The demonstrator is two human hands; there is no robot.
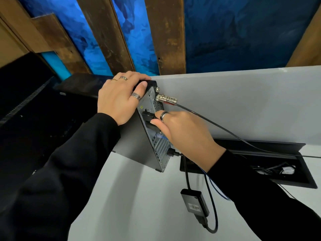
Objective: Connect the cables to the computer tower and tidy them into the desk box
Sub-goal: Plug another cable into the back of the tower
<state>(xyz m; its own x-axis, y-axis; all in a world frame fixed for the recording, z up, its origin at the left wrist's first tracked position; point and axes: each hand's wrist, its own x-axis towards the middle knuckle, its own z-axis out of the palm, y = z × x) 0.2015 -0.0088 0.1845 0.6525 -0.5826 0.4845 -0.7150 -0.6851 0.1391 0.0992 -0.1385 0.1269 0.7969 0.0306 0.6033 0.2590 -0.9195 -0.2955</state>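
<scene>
A black computer tower [132, 136] stands near the middle of the frame on a pale grey desk [135, 197], its rear panel turned toward the right. The left hand [119, 96] grips the tower's top rear corner, fingers curled over the top edge and the thumb pressed down the side. The right hand [182, 129] reaches in from the lower right and pinches a black plug [147, 117] between thumb and forefinger at a socket high on the rear panel. Just above it, a silver combination lock [166, 98] hangs from the panel, and its thin dark cable [225, 129] runs off to the right edge of the frame. Lower on the panel another black plug [172, 152] sits in a port; its lead drops to a small black adapter [194, 202] lying on the desk at lower centre. A blue cable [211, 186] shows beside the right sleeve. The desk box [295, 178], a black recessed tray with its lid up, sits at the right of the frame with loose cables inside.
</scene>
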